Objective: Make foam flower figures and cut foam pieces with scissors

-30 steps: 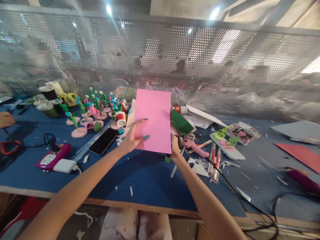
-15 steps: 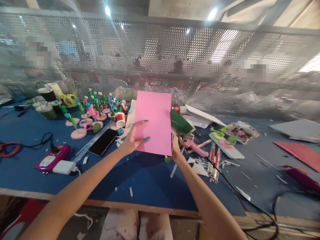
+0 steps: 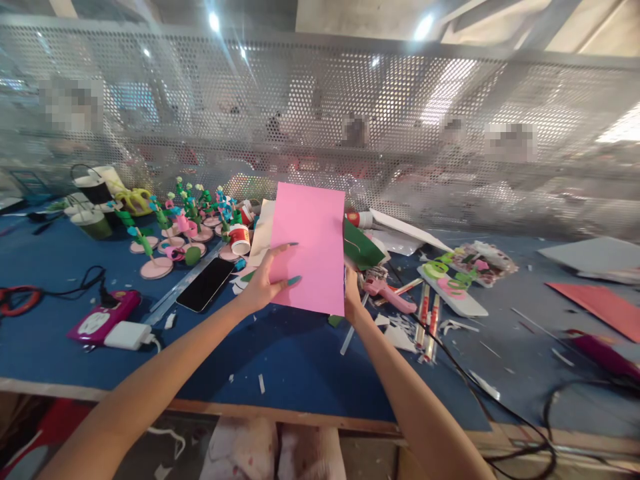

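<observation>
I hold a pink sheet of paper [image 3: 313,240] upright above the blue table [image 3: 295,360]. My left hand [image 3: 267,280] grips its lower left edge, thumb and fingers with teal nails lying across the front. My right hand [image 3: 351,293] is mostly hidden behind the sheet's lower right corner and holds that edge. A green paper piece [image 3: 361,247] shows just behind the sheet on the right.
Left of the sheet lie a black phone [image 3: 205,283], a ruler, a magenta device [image 3: 103,317] with a white charger, and several paper flowers [image 3: 175,227] on round bases. To the right are a pink glue gun [image 3: 393,293], glue sticks, scraps and cables. A perforated metal screen [image 3: 400,120] stands behind.
The pink sheet and both hands have shifted very slightly down and right; the grip is unchanged. A person's hand at the far left edge has gone out of view.
</observation>
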Available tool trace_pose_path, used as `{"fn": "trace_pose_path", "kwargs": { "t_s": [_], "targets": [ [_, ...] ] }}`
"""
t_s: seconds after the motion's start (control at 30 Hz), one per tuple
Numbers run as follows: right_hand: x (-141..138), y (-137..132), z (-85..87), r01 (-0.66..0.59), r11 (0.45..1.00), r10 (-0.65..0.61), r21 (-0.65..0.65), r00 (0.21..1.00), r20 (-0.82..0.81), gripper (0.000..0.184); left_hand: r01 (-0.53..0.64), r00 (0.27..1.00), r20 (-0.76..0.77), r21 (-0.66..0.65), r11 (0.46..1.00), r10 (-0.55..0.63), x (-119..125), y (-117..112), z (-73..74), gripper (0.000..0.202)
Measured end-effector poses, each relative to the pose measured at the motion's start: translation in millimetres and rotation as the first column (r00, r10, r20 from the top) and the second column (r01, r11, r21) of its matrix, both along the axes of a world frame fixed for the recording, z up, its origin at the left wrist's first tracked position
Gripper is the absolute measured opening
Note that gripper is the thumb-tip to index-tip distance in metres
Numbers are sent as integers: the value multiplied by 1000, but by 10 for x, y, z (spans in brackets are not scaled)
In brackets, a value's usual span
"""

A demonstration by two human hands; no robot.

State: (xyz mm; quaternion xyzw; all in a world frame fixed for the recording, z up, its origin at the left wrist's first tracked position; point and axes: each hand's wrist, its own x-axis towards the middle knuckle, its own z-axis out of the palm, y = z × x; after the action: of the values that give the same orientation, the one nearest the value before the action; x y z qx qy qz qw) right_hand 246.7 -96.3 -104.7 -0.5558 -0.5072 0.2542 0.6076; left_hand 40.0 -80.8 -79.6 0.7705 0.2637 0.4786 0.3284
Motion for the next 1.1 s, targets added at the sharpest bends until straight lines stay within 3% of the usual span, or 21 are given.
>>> {"fn": "trace_pose_path", "kwargs": {
  "t_s": [0.37, 0.67, 0.9, 1.1],
  "targets": [
    [-28, -31, 40, 1, 1000, -1, -27, 1000, -27, 34, 8, 1000, 27, -14, 1000, -8, 18, -4, -53, 59],
    [12, -17, 133, -4, 993, -8, 116, 995, 103, 25, -3, 1000, -14, 21, 1000, 3, 34, 1, -90, 60],
    [2, -23, 127, 22, 999, -25, 42, 998, 54, 18, 13, 1000, 3, 17, 1000, -14, 42, -7, -82, 59],
    [-10, -36, 169, 4, 994, -14, 107, 995, 95, 17, 30, 999, 10, 18, 999, -30, 38, -23, -63, 58]
  ]
}}
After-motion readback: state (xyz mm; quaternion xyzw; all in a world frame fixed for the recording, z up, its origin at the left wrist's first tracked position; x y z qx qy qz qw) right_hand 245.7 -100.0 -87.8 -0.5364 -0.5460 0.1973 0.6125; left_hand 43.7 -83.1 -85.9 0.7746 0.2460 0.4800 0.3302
